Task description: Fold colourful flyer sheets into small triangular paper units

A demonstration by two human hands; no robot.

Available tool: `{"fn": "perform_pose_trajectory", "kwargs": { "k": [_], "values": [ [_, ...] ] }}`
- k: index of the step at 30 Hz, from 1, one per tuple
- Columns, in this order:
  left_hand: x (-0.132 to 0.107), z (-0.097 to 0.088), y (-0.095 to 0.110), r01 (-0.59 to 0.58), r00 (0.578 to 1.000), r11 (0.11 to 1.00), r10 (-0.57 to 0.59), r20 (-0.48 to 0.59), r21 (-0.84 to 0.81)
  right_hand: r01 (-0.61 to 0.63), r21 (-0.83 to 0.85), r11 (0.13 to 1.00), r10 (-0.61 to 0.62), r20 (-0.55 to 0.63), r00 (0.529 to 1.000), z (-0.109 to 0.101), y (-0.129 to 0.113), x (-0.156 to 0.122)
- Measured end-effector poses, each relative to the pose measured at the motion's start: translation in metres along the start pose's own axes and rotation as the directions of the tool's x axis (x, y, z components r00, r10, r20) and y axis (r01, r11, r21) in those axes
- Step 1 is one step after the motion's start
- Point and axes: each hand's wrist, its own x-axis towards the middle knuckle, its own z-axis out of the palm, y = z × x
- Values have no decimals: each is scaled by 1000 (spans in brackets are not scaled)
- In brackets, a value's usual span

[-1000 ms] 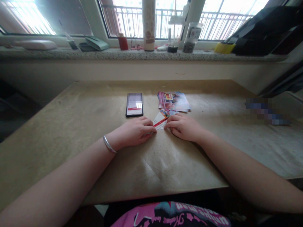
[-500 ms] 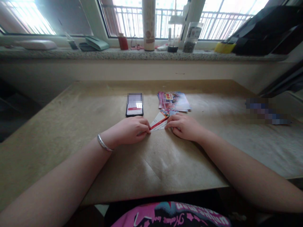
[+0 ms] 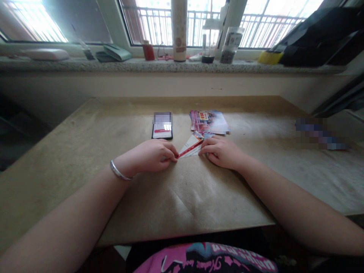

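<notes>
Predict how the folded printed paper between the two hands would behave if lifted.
The folded paper is probably light, since it looks thin and lies low on the table. It may be fairly stiff lengthwise, judging by the overlapping layers that seem to narrow to a point at the left hand.

Two hands (image 3: 153,155) (image 3: 223,152), one bracelet (image 3: 116,171), one phone (image 3: 162,133), one folded paper (image 3: 190,147), one paper stack (image 3: 214,122), one table (image 3: 182,197)

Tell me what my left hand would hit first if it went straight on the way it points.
Your left hand touches the white-and-red paper, so that comes first; across it, probably your right hand, though the single view leaves depth unclear.
</notes>
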Motion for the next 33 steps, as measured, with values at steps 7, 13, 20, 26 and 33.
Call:
{"fn": "perform_pose_trajectory", "kwargs": {
  "k": [7,13,20,26,33],
  "values": [
    [-3,-1,-6,-37,999,999,37,11,-13,8,1,1000,-8,-18,1000,0,1,-1],
    [-3,-2,-7,-16,999,1000,17,40,-26,4,-7,1000,-4,-9,1000,1,3,-2],
    [-4,-3,-11,-22,999,993,27,40,-119,20,6,1000,-20,-10,1000,2,4,-2],
    [4,13,-12,-4,991,997,-6,-136,-73,6,10,1000,-6,-3,1000,1,3,-1],
    [13,32,-8,-51,966,978,99,-238,202,-296,-164,941,286,-84,955,1,5,0]
  ]
}}
